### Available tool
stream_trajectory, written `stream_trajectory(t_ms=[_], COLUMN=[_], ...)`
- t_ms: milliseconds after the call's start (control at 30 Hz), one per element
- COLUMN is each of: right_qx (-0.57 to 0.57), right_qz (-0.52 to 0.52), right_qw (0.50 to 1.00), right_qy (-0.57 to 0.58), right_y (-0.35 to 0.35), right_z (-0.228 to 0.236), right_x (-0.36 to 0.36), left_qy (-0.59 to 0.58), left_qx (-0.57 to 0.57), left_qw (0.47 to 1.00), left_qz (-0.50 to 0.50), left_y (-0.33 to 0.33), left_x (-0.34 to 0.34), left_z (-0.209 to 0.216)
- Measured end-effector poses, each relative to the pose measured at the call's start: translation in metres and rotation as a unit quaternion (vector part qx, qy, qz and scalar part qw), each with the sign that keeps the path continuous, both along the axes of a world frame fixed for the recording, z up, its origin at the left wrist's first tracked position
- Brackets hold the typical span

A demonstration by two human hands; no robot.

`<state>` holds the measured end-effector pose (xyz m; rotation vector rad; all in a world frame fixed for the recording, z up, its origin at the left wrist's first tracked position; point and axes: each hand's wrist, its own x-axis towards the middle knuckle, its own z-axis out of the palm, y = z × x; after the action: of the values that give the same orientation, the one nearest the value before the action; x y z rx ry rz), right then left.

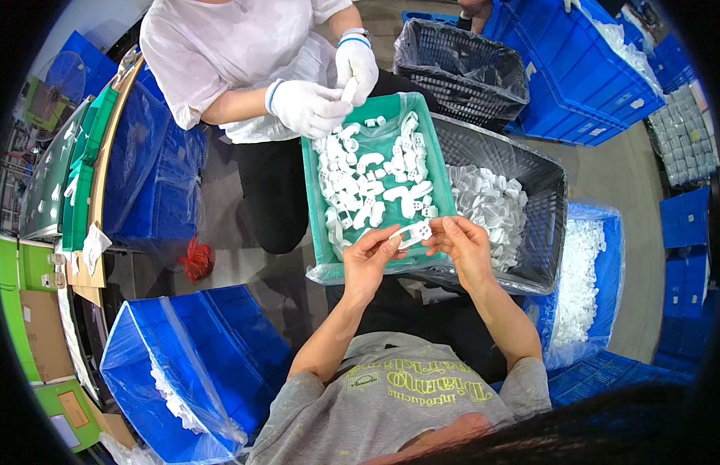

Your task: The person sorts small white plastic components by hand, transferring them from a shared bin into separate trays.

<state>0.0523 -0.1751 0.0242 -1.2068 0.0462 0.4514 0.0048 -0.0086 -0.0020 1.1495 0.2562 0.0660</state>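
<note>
A white plastic part [412, 235] with an oval opening and small round holes at one end is held between my two hands. My left hand [367, 260] pinches its left end between thumb and fingers. At the holed end, my right hand [462, 243] has its fingers closed on it. Both hands are over the near edge of a green tray [322, 246] lined with clear plastic. Many similar white plastic pieces [369, 184] lie loose in the tray. Across from me, a co-worker's white-gloved hands [317, 108] hold a small white piece above the tray's far left corner.
Right of the tray, a black crate [547, 203] holds pale pieces; beyond it stands a blue bin [614, 271] of white parts. Another black crate [453, 91] and large blue bins [561, 97] stand at the back. At lower left is a lined blue bin [212, 341]. A red bag [197, 260] lies on the floor.
</note>
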Motion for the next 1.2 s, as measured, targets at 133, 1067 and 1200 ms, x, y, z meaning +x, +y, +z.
stream_trajectory(t_ms=[133,1067,1200], right_qx=[-0.007,-0.063,-0.056], right_qz=[-0.002,0.027,0.037], right_qw=[1.000,0.994,0.995], right_qy=[-0.001,-0.083,-0.074], right_y=[0.001,0.001,-0.001], right_z=[0.000,-0.011,-0.005], right_x=[-0.001,0.001,0.002], left_qy=[0.000,0.061,0.064], left_qx=[-0.005,-0.012,-0.009], left_qw=[1.000,0.998,0.998], left_qz=[0.001,-0.008,-0.008], left_y=[0.000,0.001,0.001], left_x=[0.000,-0.004,-0.004], left_z=[-0.002,-0.006,-0.007])
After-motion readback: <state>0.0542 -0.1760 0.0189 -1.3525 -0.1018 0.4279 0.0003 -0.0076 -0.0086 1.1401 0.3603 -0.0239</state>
